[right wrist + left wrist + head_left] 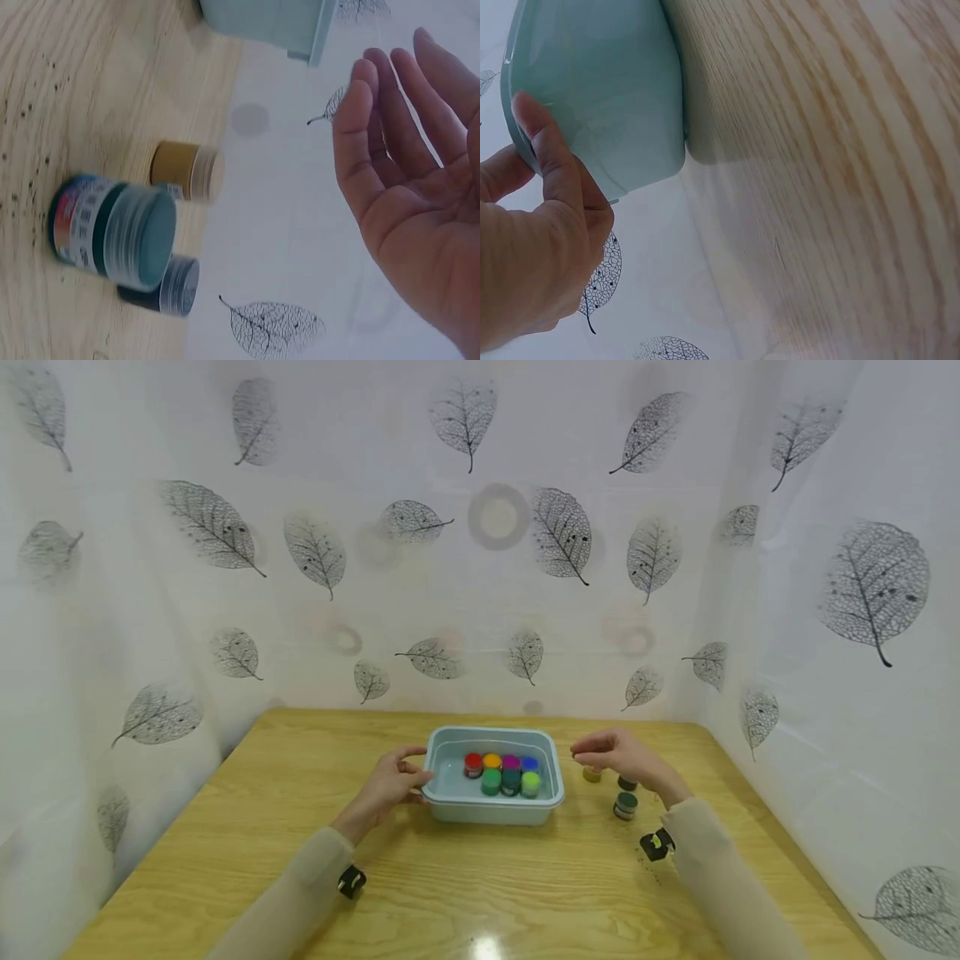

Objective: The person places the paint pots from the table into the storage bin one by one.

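Note:
A light blue plastic tub (pixel 480 812) stands on the table, holding several small paint jars, among them a red one (pixel 473 766) and a light green one (pixel 530 784). My left hand (pixel 390 783) grips the tub's left rim, thumb and fingers on either side; the left wrist view shows the hand (pixel 547 225) at the tub's wall (pixel 607 97). Right of the tub, my right hand (pixel 626 758) hovers with nothing in its relaxed, slightly bent fingers. Near it stand a yellow jar (pixel 174 169), a dark green jar (pixel 112 231) and a black jar (pixel 161 289).
The wooden table (pixel 450 893) reaches back to a white curtain (pixel 480 610) printed with leaves. Small dark specks lie on the wood near the dark green jar. A black wrist camera (pixel 657 844) sits at my right cuff, another (pixel 352 882) at my left.

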Demonstrator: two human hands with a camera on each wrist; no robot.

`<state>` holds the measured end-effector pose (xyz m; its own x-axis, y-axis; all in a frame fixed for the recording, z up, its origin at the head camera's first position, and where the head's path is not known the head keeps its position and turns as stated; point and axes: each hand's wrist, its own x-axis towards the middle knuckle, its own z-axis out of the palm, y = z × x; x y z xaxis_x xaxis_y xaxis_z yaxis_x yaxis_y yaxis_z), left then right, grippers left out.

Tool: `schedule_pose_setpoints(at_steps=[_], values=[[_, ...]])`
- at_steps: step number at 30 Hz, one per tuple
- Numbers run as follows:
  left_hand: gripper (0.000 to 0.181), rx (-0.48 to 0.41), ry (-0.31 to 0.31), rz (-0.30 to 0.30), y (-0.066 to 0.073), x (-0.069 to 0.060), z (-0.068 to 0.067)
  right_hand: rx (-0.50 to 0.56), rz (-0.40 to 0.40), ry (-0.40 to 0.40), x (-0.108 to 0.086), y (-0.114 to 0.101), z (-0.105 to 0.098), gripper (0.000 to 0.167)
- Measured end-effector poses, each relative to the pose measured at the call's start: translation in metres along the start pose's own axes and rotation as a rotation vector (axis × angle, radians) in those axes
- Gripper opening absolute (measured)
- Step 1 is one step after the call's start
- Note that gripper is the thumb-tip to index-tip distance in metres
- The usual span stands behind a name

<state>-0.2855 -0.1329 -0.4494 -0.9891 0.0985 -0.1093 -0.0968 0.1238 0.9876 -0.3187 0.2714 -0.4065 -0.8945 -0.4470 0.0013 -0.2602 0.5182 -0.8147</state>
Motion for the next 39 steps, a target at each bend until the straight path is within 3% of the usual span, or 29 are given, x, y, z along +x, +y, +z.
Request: schedule_pose_setpoints(at_steps=[10,25,32,39], values=[[0.052,0.003,-0.006,0.001,0.002,-0.001,0.001,-0.094,0.046,-0.015,-0.021,0.012,-0.020,0.041],[0.052,0.008,-0.002,-0.002,0.002,-0.002,0.001,-0.151,0.064,-0.150,-0.041,0.042,-0.035,0.045],[0.052,0.009,-0.009,0.002,0.003,-0.002,0.000,-0.136,0.094,-0.255,-0.043,0.055,-0.035,0.045],[0.053,0.003,-0.009,-0.001,0.002,-0.001,0.001,-0.088,0.128,-0.279,-0.041,0.064,-0.031,0.050]])
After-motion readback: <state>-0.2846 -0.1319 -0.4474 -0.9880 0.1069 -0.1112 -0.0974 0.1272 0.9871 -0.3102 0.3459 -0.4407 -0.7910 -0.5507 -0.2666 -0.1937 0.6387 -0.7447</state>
